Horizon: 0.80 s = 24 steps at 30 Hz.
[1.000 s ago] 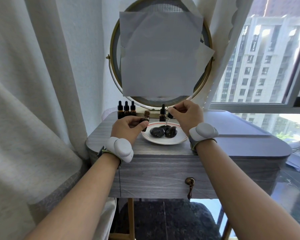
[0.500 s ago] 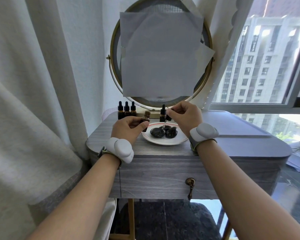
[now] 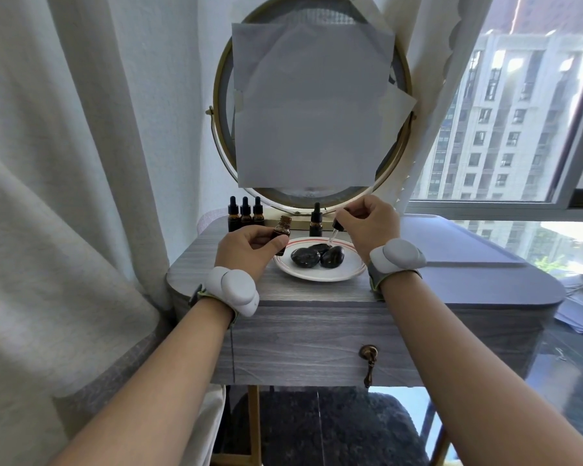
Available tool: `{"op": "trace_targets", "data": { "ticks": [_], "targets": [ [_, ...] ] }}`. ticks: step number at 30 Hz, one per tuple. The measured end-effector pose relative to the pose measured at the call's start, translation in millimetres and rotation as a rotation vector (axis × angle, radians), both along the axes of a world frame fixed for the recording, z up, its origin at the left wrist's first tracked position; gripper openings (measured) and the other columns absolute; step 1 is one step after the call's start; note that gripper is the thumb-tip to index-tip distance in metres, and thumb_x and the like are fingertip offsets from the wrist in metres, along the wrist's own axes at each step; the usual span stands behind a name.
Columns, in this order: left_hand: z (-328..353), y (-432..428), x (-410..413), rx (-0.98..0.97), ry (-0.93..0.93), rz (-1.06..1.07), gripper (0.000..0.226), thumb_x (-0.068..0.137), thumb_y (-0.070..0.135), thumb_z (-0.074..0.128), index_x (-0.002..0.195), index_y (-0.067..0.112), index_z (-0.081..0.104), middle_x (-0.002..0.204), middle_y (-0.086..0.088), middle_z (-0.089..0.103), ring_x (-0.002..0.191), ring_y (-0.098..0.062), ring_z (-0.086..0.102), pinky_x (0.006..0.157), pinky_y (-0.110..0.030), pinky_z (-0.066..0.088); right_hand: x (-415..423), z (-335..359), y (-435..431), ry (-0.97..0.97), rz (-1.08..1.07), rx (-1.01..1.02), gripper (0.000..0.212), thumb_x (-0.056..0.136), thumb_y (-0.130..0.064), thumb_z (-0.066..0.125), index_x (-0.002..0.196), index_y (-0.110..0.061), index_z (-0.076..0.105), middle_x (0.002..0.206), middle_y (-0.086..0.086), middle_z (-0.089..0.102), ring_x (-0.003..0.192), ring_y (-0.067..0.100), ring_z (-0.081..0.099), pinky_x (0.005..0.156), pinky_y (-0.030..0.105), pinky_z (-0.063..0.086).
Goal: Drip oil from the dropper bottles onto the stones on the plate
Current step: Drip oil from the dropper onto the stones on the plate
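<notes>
A white plate (image 3: 350, 268) with a red rim stripe sits on the grey dresser top and carries three dark glossy stones (image 3: 305, 257). My left hand (image 3: 246, 247) grips an uncapped amber dropper bottle (image 3: 282, 228) just left of the plate. My right hand (image 3: 371, 223) pinches the black dropper cap (image 3: 336, 226); its glass pipette slants down, tip just above the rear stone (image 3: 319, 247). A capped bottle (image 3: 315, 220) stands behind the plate.
Three capped amber bottles (image 3: 245, 215) stand in a row at the back left. A round mirror (image 3: 312, 105) covered with paper rises behind the plate. A curtain hangs on the left, a window is on the right, and a drawer knob (image 3: 368, 352) sits below.
My right hand has shifted slightly right and the dropper tip has moved over the rear stone. My left hand and the open bottle have stayed in place.
</notes>
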<state>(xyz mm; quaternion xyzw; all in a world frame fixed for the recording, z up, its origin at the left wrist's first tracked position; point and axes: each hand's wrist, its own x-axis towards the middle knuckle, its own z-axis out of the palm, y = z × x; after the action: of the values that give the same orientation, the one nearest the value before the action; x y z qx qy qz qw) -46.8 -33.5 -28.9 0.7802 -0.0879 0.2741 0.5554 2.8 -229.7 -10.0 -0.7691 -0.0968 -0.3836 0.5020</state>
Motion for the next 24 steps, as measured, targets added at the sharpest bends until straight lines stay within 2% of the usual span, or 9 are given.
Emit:
{"op": "trace_targets", "data": {
  "ticks": [2, 5, 8, 11, 14, 20, 24],
  "targets": [
    [0.1, 0.6, 0.0, -0.002, 0.001, -0.008, 0.011, 0.079, 0.026, 0.072, 0.090, 0.025, 0.069, 0.081, 0.008, 0.069, 0.071, 0.003, 0.062, 0.073, -0.017, 0.052, 0.5, -0.3, -0.3, -0.002, 0.014, 0.003, 0.008, 0.079, -0.023, 0.071, 0.074, -0.020, 0.066, 0.068, -0.009, 0.066, 0.066, 0.009, 0.062, 0.061, 0.017, 0.050],
    [-0.2, 0.9, 0.3, -0.002, 0.001, -0.015, 0.010, 0.079, 0.027, 0.072, 0.088, 0.027, 0.068, 0.080, 0.010, 0.069, 0.072, 0.002, 0.063, 0.074, -0.019, 0.053, 0.3, -0.7, 0.7, -0.006, 0.045, 0.006, 0.010, 0.079, -0.027, 0.073, 0.071, -0.025, 0.065, 0.064, -0.016, 0.065, 0.062, 0.002, 0.062, 0.058, 0.010, 0.048],
    [-0.2, 0.8, 1.1, -0.003, 0.003, -0.017, 0.009, 0.079, 0.028, 0.072, 0.087, 0.029, 0.068, 0.079, 0.013, 0.069, 0.072, 0.004, 0.063, 0.073, -0.016, 0.052, -0.4, -0.2, 1.8, -0.006, 0.078, -0.004, 0.012, 0.078, -0.030, 0.074, 0.070, -0.028, 0.064, 0.063, -0.018, 0.066, 0.063, -0.002, 0.062, 0.058, 0.007, 0.048],
    [-0.2, 0.5, 0.8, -0.013, -0.003, -0.018, 0.008, 0.078, 0.028, 0.073, 0.083, 0.031, 0.066, 0.077, 0.016, 0.067, 0.064, 0.011, 0.061, 0.067, -0.008, 0.050, -0.5, -0.3, 3.2, 0.020, 0.117, -0.014, 0.011, 0.078, -0.031, 0.075, 0.073, -0.024, 0.067, 0.066, -0.013, 0.069, 0.064, 0.001, 0.064, 0.063, 0.016, 0.053],
    [0.0, 0.3, 0.5, -0.022, -0.006, -0.022, 0.009, 0.078, 0.027, 0.073, 0.083, 0.031, 0.066, 0.076, 0.016, 0.067, 0.062, 0.012, 0.060, 0.064, -0.006, 0.049, -2.1, -0.3, 4.9, 0.027, 0.154, -0.027, 0.011, 0.078, -0.031, 0.076, 0.073, -0.025, 0.068, 0.067, -0.012, 0.069, 0.064, 0.002, 0.064, 0.064, 0.018, 0.054],
    [-0.1, 0.4, 0.4, -0.019, 0.003, -0.018, 0.010, 0.079, 0.027, 0.072, 0.087, 0.027, 0.068, 0.077, 0.014, 0.067, 0.063, 0.011, 0.060, 0.066, -0.006, 0.050, -5.1, 1.2, 8.4, 0.013, 0.203, -0.038, 0.012, 0.078, -0.027, 0.077, 0.071, -0.027, 0.067, 0.065, -0.014, 0.067, 0.060, -0.003, 0.061, 0.058, 0.009, 0.047],
    [-0.6, 0.2, 0.2, -0.021, -0.001, -0.018, 0.010, 0.079, 0.026, 0.073, 0.087, 0.026, 0.068, 0.077, 0.012, 0.068, 0.061, 0.013, 0.059, 0.064, -0.004, 0.049, -3.3, -0.8, 6.4, 0.008, 0.183, -0.022, 0.012, 0.076, -0.029, 0.076, 0.069, -0.026, 0.067, 0.061, -0.014, 0.066, 0.057, -0.002, 0.059, 0.055, 0.009, 0.046]
  ]
}}
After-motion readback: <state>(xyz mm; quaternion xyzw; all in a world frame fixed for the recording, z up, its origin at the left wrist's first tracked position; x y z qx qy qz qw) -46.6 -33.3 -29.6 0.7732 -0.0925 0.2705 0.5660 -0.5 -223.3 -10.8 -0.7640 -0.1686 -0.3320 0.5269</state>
